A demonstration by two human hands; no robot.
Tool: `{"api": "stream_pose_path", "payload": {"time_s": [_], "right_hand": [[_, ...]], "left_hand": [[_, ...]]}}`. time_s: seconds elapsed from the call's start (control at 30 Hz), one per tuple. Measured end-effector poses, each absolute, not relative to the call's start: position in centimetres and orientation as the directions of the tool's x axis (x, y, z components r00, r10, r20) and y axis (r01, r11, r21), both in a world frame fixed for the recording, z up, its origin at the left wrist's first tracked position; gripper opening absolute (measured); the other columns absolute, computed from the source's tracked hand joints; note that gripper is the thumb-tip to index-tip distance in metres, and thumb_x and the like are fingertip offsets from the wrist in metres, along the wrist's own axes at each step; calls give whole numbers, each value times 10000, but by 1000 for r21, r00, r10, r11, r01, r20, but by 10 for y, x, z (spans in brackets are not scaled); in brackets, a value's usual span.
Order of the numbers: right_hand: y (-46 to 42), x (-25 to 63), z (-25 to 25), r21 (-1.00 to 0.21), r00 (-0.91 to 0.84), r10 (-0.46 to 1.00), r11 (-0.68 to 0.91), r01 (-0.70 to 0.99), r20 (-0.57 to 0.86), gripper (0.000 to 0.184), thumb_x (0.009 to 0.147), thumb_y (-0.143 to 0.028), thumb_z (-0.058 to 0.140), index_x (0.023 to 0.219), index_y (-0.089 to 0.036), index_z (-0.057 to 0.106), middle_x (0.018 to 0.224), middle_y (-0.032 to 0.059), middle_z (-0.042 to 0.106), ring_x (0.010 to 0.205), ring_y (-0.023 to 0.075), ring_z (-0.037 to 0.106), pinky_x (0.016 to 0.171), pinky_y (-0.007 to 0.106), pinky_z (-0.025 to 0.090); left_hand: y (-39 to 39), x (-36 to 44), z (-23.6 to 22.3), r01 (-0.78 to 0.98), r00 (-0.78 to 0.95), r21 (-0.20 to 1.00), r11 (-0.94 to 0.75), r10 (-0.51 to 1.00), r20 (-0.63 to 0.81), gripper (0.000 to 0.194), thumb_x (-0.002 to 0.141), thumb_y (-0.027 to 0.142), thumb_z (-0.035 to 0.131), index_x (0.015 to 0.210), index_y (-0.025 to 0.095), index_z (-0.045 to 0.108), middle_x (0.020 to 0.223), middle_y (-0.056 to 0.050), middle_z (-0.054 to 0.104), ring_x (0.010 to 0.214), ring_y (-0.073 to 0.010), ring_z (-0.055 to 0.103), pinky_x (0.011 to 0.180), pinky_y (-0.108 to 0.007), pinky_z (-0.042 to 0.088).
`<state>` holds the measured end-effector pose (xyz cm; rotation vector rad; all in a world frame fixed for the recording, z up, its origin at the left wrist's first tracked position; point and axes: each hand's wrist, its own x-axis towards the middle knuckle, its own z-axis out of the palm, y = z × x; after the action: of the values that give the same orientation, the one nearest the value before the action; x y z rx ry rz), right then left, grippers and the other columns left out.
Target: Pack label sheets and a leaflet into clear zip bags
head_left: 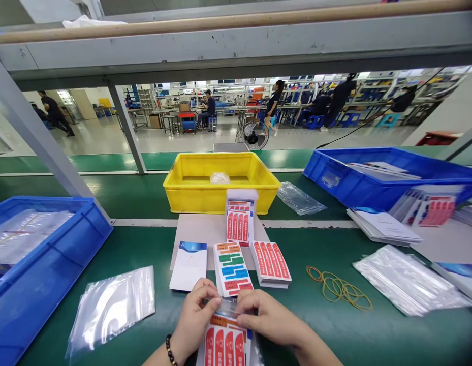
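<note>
At the front edge of the bench, a clear plastic bag (228,306) holds red and orange label sheets (225,346). My left hand (199,315) pinches the top of the bag on its left side. My right hand (264,315) is closed on the same edge from the right. Just beyond my fingers lie a stack of multicoloured label sheets (232,269), a white booklet with a blue top (189,265) and a stack of red label sheets (272,262). More red labels (240,226) lean in a clear holder behind them.
A yellow bin (220,201) stands ahead, with blue bins (79,244) (335,175) left and right. Clear bags (114,305) lie left, more bags (411,279) right, near rubber bands (340,290) and booklets (384,223). A metal post (125,124) rises behind the bench.
</note>
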<state>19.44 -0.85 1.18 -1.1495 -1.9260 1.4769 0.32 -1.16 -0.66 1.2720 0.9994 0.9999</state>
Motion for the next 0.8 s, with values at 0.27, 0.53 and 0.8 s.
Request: {"api": "stream_pose_path", "payload": {"time_s": [0.27,0.53,0.8], "right_hand": [[-6,199,13,-949,-405,901,-23,315,-156,363,647,-129,556,999,-191,620,723,-19,530,614,115,450,588,230,362],[-7,187,15,-930,-351,916,-60,363,-196,109,669,-215,515,577,-161,493,585,-18,491,574,118,415,547,232,326],[-5,195,10,-944,-368,908,-80,320,-202,145,683,-268,559,600,-153,532,613,-5,533,580,121,459,547,224,352]], "left_hand": [[-10,3,-11,-29,294,944,327,906,-305,304,593,385,699,615,140,522,616,5,540,599,-119,473,588,-242,365],[-11,4,-6,-6,295,947,322,905,-306,327,584,412,687,584,151,490,598,10,537,589,-123,470,577,-242,364],[-11,4,0,14,285,935,355,894,-344,468,567,592,632,595,174,422,522,65,413,448,-61,338,413,-189,245]]}}
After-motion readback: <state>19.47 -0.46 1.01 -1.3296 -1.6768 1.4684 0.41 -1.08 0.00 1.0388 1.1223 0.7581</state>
